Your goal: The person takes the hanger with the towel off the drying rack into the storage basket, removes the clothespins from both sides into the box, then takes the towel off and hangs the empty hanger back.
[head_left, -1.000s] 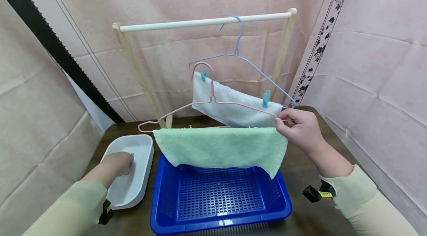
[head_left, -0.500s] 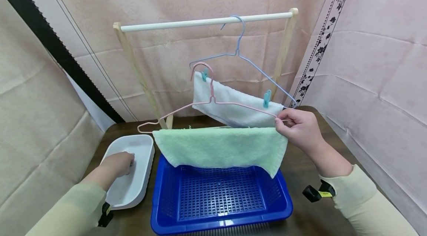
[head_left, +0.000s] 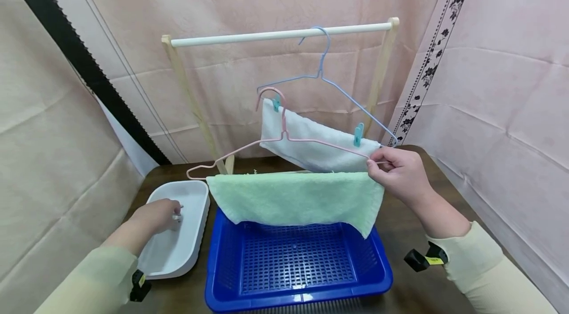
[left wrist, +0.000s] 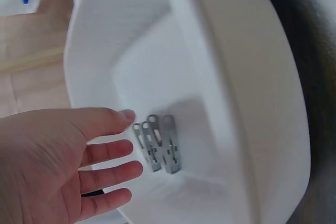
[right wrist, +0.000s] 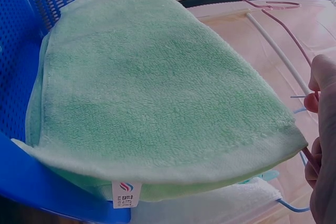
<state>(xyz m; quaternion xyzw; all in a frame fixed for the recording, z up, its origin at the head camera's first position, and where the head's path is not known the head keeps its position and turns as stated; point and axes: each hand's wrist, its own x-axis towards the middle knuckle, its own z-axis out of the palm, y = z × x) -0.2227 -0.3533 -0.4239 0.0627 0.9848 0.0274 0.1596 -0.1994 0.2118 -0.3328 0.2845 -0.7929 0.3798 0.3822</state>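
Observation:
In the head view my right hand (head_left: 397, 173) pinches the right end of a pink hanger (head_left: 284, 124), its hook pointing up. A light green towel (head_left: 293, 200) is folded over the hanger's lower bar and hangs down over the back of a blue basket (head_left: 298, 299). My left hand (head_left: 155, 217) reaches into a white tray (head_left: 204, 205) on the left. Grey clothes pegs (left wrist: 170, 148) lie side by side on the tray floor in the left wrist view, just beyond that hand's loosely spread fingertips (left wrist: 125, 148).
Behind stands a rack with a white rail (head_left: 249, 37). A blue hanger (head_left: 321, 64) hangs from it, carrying a white towel (head_left: 311, 156) held by teal pegs (head_left: 358, 135). Everything stands on a dark wooden table (head_left: 413, 225), with fabric walls around it.
The head view has shifted slightly. My left hand has lifted a little within the tray, and grey pegs now show at its fingertips. My right hand keeps its grip on the pink hanger.

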